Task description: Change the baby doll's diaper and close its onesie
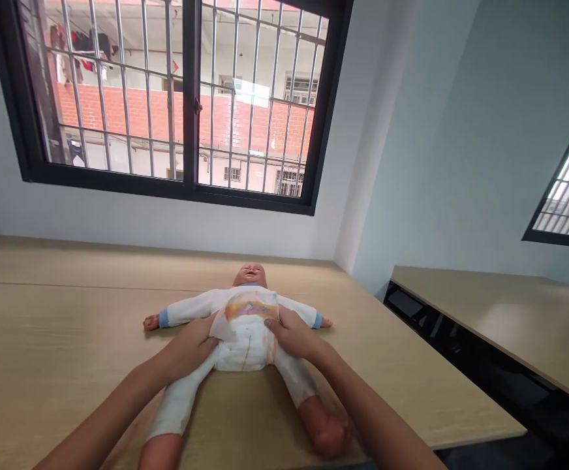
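Observation:
A baby doll point(251, 274) in a white outfit with blue cuffs lies on its back, arms spread and legs toward me. Around its hips sits a white diaper point(245, 349) with an orange and yellow printed band at the waist. My left hand point(191, 346) is closed on the diaper's left side, where a white flap stands out; its fingertips are partly hidden. On the right side, my right hand point(292, 331) grips the diaper's edge, the thumb on its front and the fingers behind.
The doll rests on a light wooden table point(69, 339). A second table point(500, 320) with a dark underside stands at the right. Behind are a wall and a barred window point(190, 98).

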`<action>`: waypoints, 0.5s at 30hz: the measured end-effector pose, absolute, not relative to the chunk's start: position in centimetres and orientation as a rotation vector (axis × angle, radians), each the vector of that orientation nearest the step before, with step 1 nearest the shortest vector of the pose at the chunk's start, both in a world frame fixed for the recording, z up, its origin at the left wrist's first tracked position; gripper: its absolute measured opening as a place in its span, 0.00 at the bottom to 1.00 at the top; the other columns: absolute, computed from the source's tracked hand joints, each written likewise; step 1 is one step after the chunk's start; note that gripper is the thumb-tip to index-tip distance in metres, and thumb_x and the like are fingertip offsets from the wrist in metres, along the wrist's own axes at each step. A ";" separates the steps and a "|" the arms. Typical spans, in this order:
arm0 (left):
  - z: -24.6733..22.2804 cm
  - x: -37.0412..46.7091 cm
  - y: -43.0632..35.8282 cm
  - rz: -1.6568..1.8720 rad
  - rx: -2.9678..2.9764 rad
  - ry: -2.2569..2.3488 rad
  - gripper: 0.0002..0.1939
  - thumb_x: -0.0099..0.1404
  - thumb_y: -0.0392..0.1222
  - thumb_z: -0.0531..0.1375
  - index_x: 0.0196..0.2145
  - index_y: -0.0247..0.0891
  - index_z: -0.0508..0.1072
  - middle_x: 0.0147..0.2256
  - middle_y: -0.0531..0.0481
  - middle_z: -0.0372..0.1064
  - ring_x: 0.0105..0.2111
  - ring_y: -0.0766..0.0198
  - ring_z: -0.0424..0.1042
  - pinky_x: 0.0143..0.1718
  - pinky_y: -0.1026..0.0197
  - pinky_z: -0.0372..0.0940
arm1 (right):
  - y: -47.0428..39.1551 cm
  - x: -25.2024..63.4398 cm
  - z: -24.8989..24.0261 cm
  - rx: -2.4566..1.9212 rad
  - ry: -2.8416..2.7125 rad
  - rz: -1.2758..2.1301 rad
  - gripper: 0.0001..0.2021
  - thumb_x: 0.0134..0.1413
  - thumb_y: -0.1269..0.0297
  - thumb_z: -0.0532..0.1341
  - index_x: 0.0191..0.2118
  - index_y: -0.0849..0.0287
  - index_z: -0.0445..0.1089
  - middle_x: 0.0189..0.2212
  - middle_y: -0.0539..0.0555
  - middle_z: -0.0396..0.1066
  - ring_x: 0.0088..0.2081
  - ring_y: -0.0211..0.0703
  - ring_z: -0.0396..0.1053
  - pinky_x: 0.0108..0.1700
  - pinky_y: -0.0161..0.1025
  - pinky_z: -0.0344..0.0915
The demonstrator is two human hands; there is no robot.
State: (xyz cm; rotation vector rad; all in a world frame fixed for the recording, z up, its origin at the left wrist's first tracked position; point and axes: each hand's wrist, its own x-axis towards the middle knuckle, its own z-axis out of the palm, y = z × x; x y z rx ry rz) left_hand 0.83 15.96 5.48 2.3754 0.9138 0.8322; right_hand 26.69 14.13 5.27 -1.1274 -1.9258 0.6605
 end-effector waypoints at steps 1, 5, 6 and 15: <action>5.3 0.8 15.9 0.840 2.335 0.931 0.19 0.67 0.48 0.51 0.44 0.40 0.78 0.47 0.46 0.77 0.47 0.51 0.72 0.54 0.58 0.65 | 14.3 26.7 5.0 -1.097 -1.891 0.762 0.15 0.60 0.65 0.57 0.51 0.60 0.73 0.48 0.59 0.75 0.51 0.55 0.71 0.55 0.53 0.67; 4.2 0.2 15.2 0.781 2.149 0.934 0.21 0.69 0.55 0.52 0.47 0.40 0.77 0.48 0.47 0.76 0.49 0.51 0.72 0.53 0.56 0.66 | 13.7 26.6 4.6 -1.040 -1.747 1.164 0.14 0.53 0.65 0.63 0.45 0.59 0.76 0.43 0.58 0.77 0.48 0.57 0.73 0.50 0.51 0.70; 3.9 0.1 15.1 0.770 2.099 0.927 0.21 0.69 0.56 0.53 0.47 0.40 0.77 0.48 0.47 0.76 0.49 0.50 0.72 0.53 0.56 0.66 | 13.4 26.6 4.7 -1.042 -1.713 1.226 0.14 0.51 0.65 0.64 0.44 0.59 0.76 0.42 0.57 0.77 0.47 0.58 0.74 0.48 0.50 0.71; 1.9 0.4 16.4 0.869 1.633 0.996 0.31 0.63 0.68 0.55 0.46 0.37 0.75 0.41 0.44 0.79 0.44 0.47 0.76 0.44 0.54 0.71 | 13.7 25.7 5.7 -1.175 -1.873 0.597 0.12 0.52 0.62 0.63 0.42 0.59 0.73 0.38 0.54 0.76 0.41 0.48 0.71 0.45 0.43 0.68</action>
